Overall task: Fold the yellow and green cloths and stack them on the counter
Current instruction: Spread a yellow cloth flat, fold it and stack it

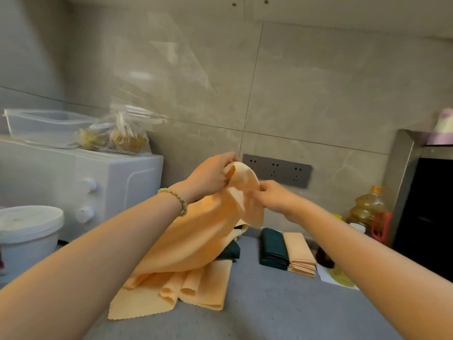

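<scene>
Yellow cloth (196, 231) hangs from both hands above the counter (269, 310): left hand (210, 177) pinches its top edge, right hand (272, 197) pinches the edge just beside. Below the grips lie loose yellow cloths (171, 295); folded green stack (273, 250) and folded yellow stack (300, 253) sit lower right.

Large grey marbled tiles cover the wall (318, 82), glossy enough to catch pale reflections. A dark triple socket strip (277, 171) is set low in it. The worktop (269, 312) is speckled grey. At left stands a white oven (117, 190) with a clear tub (41, 123) and a plastic bag (120, 136) on top. A steel-edged black appliance (426, 207) fills the right.
</scene>
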{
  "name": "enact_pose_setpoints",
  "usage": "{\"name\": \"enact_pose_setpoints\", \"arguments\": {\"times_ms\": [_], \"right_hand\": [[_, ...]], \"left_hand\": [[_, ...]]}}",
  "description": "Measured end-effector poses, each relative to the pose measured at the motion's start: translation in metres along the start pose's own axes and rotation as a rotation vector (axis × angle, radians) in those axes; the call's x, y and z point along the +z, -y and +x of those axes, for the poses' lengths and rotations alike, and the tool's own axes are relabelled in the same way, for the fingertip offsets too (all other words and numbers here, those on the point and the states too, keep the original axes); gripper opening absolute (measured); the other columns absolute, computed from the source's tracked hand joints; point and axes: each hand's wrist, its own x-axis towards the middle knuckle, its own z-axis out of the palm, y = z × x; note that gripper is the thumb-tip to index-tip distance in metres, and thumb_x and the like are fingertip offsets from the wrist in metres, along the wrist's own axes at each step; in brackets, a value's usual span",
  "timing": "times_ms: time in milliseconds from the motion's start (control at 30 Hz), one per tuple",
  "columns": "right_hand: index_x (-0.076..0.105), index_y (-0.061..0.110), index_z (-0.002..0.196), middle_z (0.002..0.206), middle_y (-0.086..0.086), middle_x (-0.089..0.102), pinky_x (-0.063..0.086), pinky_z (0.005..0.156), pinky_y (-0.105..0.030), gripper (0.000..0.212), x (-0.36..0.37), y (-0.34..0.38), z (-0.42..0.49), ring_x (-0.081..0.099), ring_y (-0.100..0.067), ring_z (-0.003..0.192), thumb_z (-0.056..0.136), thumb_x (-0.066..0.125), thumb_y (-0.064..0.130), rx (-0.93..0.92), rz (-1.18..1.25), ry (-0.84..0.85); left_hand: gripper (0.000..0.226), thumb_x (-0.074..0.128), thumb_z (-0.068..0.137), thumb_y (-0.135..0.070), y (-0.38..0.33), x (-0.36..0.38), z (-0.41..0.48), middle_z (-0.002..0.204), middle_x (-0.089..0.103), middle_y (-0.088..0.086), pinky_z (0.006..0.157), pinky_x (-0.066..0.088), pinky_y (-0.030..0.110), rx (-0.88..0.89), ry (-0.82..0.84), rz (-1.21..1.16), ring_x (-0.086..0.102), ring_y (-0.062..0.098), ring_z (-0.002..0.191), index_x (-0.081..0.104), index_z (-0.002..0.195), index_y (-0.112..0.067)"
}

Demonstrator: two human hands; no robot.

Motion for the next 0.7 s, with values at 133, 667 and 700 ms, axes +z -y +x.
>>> {"name": "enact_pose_setpoints", "arguments": {"times_ms": [133, 667, 700], "right_hand": [[0.058, 0.006, 0.111, 0.107, -0.013, 0.061, 0.042, 0.081, -0.034, 0.027, -0.037, 0.001, -0.039, 0.05, -0.018, 0.092, 0.099, 0.038, 0.019, -0.095, -0.032, -0.172], [0.059, 0.015, 0.111, 0.102, -0.006, 0.064, 0.047, 0.077, -0.029, 0.026, -0.117, -0.022, -0.132, 0.058, -0.018, 0.089, 0.102, 0.035, 0.02, -0.195, -0.021, -0.43], [0.06, 0.017, 0.109, 0.102, -0.006, 0.065, 0.048, 0.08, -0.033, 0.026, -0.119, -0.02, -0.134, 0.06, -0.02, 0.091, 0.102, 0.036, 0.024, -0.17, 0.087, -0.414]], "left_hand": [[0.028, 0.071, 0.083, -0.02, -0.035, -0.007, -0.011, 0.104, 0.064, 0.002, 0.071, 0.044, 0.019, -0.086, 0.18, -0.127, 0.06, 0.018, 0.095, 0.059, 0.107, -0.011], [0.032, 0.051, 0.092, -0.03, -0.094, -0.002, -0.048, 0.113, 0.069, 0.002, 0.091, 0.054, 0.033, -0.407, 0.708, -0.864, 0.066, 0.017, 0.102, 0.059, 0.118, -0.014], [0.032, 0.051, 0.089, -0.031, -0.098, -0.009, -0.045, 0.11, 0.069, 0.001, 0.088, 0.054, 0.032, -0.394, 0.705, -0.886, 0.067, 0.016, 0.099, 0.06, 0.116, -0.015]]}}
